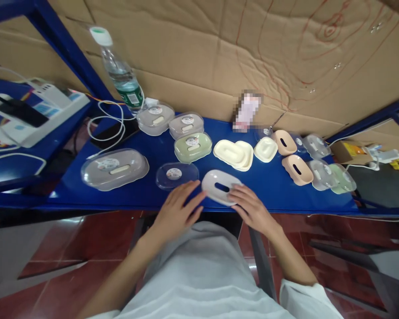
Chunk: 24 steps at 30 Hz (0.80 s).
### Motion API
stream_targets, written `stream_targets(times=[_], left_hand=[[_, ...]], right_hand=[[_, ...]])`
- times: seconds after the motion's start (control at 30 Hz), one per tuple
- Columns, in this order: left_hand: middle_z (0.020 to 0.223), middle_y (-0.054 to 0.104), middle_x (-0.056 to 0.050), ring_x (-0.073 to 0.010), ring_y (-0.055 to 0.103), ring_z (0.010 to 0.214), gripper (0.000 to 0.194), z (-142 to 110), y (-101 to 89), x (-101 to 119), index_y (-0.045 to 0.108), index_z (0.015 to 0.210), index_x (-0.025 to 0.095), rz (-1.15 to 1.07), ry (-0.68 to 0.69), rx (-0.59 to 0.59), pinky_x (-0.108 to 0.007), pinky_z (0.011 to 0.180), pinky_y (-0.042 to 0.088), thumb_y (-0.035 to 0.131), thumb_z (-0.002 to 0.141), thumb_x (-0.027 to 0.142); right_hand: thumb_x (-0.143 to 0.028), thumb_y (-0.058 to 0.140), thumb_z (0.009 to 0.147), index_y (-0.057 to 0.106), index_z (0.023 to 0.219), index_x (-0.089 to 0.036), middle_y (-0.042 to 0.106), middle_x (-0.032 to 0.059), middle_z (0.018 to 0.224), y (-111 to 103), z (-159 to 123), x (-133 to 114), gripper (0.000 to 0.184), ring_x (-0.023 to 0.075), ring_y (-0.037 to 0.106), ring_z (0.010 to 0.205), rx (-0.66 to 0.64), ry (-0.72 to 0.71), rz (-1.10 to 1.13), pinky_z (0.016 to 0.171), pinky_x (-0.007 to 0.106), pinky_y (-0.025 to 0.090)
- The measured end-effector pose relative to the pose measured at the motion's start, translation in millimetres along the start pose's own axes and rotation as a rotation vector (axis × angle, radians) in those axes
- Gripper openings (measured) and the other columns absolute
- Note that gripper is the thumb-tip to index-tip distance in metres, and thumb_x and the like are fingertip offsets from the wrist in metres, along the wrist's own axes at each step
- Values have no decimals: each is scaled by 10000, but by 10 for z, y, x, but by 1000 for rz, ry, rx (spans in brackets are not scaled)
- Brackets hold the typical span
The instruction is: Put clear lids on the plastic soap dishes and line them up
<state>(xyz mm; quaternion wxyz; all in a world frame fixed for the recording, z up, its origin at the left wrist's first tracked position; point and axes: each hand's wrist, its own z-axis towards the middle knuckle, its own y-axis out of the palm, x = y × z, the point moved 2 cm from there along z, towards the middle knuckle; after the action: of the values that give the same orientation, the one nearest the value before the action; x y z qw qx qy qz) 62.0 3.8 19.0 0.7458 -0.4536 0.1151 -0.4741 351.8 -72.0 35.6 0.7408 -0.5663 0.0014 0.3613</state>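
A white oval soap box shell (215, 180) with a dark slot in its middle lies near the table's front edge. My right hand (249, 206) grips its right end, fingers over the top and thumb at the near edge. My left hand (177, 206) is open, its fingers apart; the fingertips are at the shell's left end, and I cannot tell whether they touch it. Just beyond the left hand lies a clear lid (186, 172) with a round sticker. Behind the white shell sit cream oval trays (228, 151), partly overlapping, and a smaller cream piece (266, 149).
Left stand lidded soap boxes, including a large grey one (133, 166) and a green one (202, 145). Right are peach shells (306, 175) and clear lids (322, 175). A water bottle (129, 91), white cable (101, 106) and power strip (69, 110) stand at the left.
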Motion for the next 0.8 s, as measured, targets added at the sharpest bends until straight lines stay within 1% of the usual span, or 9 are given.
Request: stream_targets(times=[0.07, 0.17, 0.27, 0.37, 0.43, 0.5, 0.6, 0.7, 0.8], left_hand=[[1472, 676, -137, -315, 626, 1398, 311, 56, 73, 132, 658, 1348, 225, -6, 88, -86, -496, 1158, 513, 627, 1040, 213], [1329, 757, -100, -298, 672, 1332, 239, 69, 125, 177, 705, 1234, 224, 4, 110, -97, -487, 1131, 530, 594, 1039, 141], [1227, 784, -88, -282, 709, 1258, 223, 4, 114, 141, 702, 1194, 226, -47, 93, -21, -457, 1060, 578, 617, 1022, 111], [1167, 784, -83, -263, 736, 1174, 238, -65, 69, 109, 683, 1213, 229, -131, 49, 98, -436, 1018, 610, 696, 998, 130], [1174, 774, -91, -262, 738, 1158, 301, -73, 29, 86, 675, 1239, 230, -168, 2, 168, -446, 1014, 616, 736, 969, 110], [1198, 763, -101, -266, 734, 1164, 365, -42, -14, 69, 669, 1265, 235, -183, -41, 239, -459, 1013, 617, 757, 944, 84], [1209, 760, -93, -263, 734, 1153, 380, 65, -39, 80, 668, 1269, 256, -172, -65, 293, -463, 1009, 615, 763, 941, 91], [1187, 768, -83, -261, 737, 1139, 323, 188, 8, 115, 667, 1248, 259, -120, -48, 235, -453, 995, 608, 747, 965, 125], [1162, 781, -83, -259, 743, 1107, 276, 266, 73, 151, 663, 1240, 238, -54, -4, 112, -454, 1009, 581, 727, 987, 148]], right_hand=[[-259, 572, 1082, 595, 1528, -307, 675, 74, 1513, 62, 66, 12, 449, 280, 540, 1519, -45, -10, 39, 1256, 567, 484], [-316, 511, 1109, 578, 1551, -306, 651, 85, 1545, 27, 288, 241, 447, 288, 531, 1522, 29, 92, -29, 1233, 568, 491], [-353, 508, 1108, 557, 1576, -271, 637, 113, 1556, 7, 537, 483, 478, 330, 531, 1511, 104, 233, -240, 1232, 601, 462], [-322, 524, 1103, 661, 1465, -230, 717, 134, 1436, 21, 638, 551, 398, 331, 617, 1410, 106, 265, -354, 1173, 563, 506], [-266, 499, 1111, 712, 1380, -220, 759, 128, 1346, 15, 579, 463, 346, 298, 663, 1336, 134, 224, -360, 1123, 512, 540], [-234, 505, 1110, 721, 1356, -226, 770, 119, 1302, 19, 446, 286, 327, 276, 674, 1305, 162, 164, -339, 1096, 487, 554], [-176, 539, 1087, 705, 1378, -256, 778, 95, 1242, 87, 205, -10, 345, 264, 679, 1283, 124, 73, -259, 1092, 482, 564], [-127, 539, 1060, 692, 1399, -285, 761, 95, 1267, 168, 13, -157, 404, 274, 669, 1315, 89, 26, -169, 1095, 490, 587], [-155, 551, 1051, 675, 1426, -340, 729, 100, 1325, 174, -100, -117, 435, 297, 677, 1326, 174, 66, -121, 1067, 511, 621]])
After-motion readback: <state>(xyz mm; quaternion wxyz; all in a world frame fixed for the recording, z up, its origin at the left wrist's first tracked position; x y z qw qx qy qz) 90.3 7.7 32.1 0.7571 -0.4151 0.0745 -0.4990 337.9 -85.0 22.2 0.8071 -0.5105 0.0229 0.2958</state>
